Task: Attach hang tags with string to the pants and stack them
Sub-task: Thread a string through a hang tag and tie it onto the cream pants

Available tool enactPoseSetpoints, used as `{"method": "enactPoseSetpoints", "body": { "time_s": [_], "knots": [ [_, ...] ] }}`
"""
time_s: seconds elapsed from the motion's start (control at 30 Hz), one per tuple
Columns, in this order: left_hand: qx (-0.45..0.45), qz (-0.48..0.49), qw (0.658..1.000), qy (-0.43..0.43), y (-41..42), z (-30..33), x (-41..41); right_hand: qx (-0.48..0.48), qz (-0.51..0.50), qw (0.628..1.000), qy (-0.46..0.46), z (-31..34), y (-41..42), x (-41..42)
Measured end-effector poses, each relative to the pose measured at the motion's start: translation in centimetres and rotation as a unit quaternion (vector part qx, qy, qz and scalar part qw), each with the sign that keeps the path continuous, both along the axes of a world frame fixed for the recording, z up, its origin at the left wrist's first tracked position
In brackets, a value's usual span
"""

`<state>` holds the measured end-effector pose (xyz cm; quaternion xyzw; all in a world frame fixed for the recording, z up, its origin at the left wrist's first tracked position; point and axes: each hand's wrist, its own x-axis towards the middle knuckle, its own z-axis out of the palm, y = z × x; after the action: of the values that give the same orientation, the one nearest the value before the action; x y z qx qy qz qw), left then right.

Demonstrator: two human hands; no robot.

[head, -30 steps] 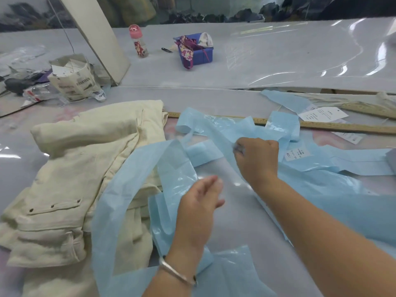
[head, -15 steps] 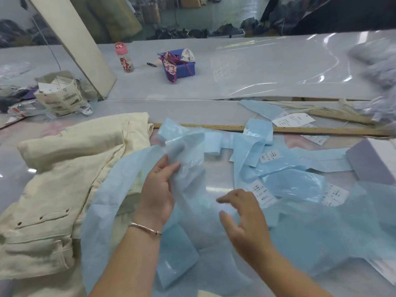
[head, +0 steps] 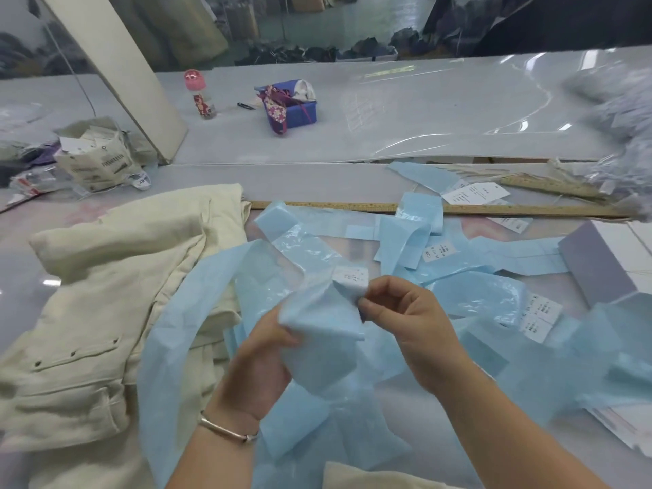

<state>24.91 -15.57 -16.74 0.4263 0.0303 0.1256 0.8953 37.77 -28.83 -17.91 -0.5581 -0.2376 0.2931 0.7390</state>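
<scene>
Left hand (head: 263, 361): fingers closed around a blue fabric strip (head: 317, 333), centre frame.
Right hand (head: 412, 322): fingers pinch its white label (head: 349, 282) (print blurred).
Cream pants (head: 106, 294): piled on the desk (head: 317, 178), 9 o'clock.

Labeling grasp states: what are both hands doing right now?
Left hand: closed, gripping the blue strip.
Right hand: closed, fingertips pinching the white label on that strip.
</scene>
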Motion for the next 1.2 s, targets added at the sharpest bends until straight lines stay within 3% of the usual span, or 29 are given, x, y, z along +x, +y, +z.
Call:
{"method": "enactPoseSetpoints", "body": {
  "time_s": [0.07,0.13,0.2,0.27,0.37,0.43,0.57,0.7,0.83,1.0,1.2],
  "knots": [
    [-0.078,0.064,0.994,0.031,0.9,0.5,-0.1,-0.006,0.015,0.999,-0.034,0.1,-0.1,-0.5],
    [-0.061,0.085,0.993,0.047,1.1,1.1,-0.2,-0.004,0.016,0.999,-0.049,0.5,-0.2,-1.0],
    [0.027,0.113,0.990,0.073,0.7,1.5,0.3,-0.003,0.003,0.999,-0.036,1.0,-0.3,-0.9],
    [0.151,0.189,0.960,0.142,-0.1,1.6,0.8,-0.015,-0.016,0.999,0.048,1.4,-0.2,-0.3],
    [0.248,0.162,0.942,0.158,-1.2,0.8,0.7,-0.049,-0.008,0.984,0.168,2.1,0.3,0.6],
    [0.305,0.104,0.932,0.164,-1.7,0.0,0.4,-0.038,0.026,0.988,0.148,2.2,0.5,1.0],
    [0.422,0.054,0.881,0.205,-2.3,-1.5,-0.2,0.063,0.039,0.993,0.095,2.4,0.4,1.3],
    [0.397,0.006,0.904,0.161,-1.5,-1.7,-0.5,0.024,0.027,0.999,0.010,2.8,0.2,1.4],
    [0.236,0.086,0.960,0.121,-0.4,-0.1,0.5,-0.053,0.055,0.994,-0.072,3.0,0.4,0.8],
    [0.099,0.137,0.968,0.186,0.3,1.4,2.2,-0.112,0.071,0.974,-0.185,3.2,1.1,-0.1],
    [0.107,0.184,0.960,0.181,-0.3,1.6,3.5,-0.126,-0.061,0.947,-0.290,3.1,0.8,0.1]
  ]
}}
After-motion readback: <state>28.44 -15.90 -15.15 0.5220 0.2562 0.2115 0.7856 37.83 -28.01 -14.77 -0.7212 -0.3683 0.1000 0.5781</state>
